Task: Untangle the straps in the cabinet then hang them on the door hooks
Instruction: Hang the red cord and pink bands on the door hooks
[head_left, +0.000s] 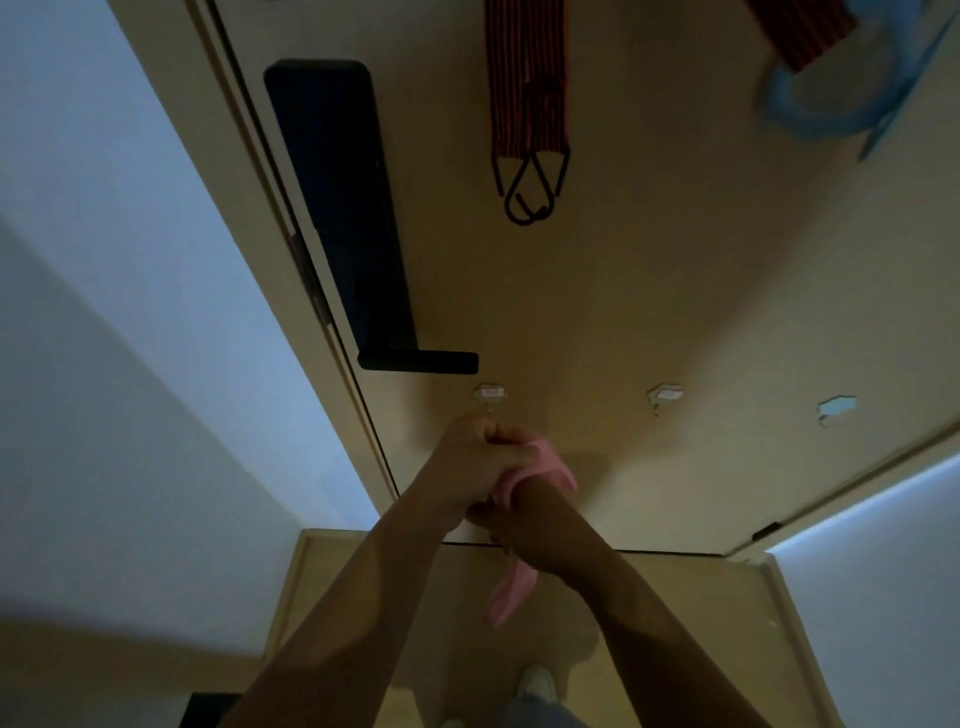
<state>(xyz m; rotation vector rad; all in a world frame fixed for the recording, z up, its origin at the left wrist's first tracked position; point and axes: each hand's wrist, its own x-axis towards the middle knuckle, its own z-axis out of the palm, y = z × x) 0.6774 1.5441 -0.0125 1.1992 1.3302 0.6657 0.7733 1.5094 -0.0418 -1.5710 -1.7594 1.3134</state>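
Observation:
Both my hands meet low on the beige door (649, 291), just under the leftmost small hook (491, 393). My left hand (467, 457) pinches a pink strap (550, 470) at its top end by the hook. My right hand (511, 501) grips the same strap lower down; its tail (506, 592) hangs below my wrist. A red-and-black striped strap (527, 98) with black metal hooks hangs higher on the door. A second striped strap (800, 31) and a blue strap (810, 109) hang at the top right.
A black door handle and lock plate (343, 208) sits on the door's left side. Two more small hooks (666, 395) (836, 408) sit empty to the right of my hands. A white wall (130, 312) is on the left, beige floor (363, 613) below.

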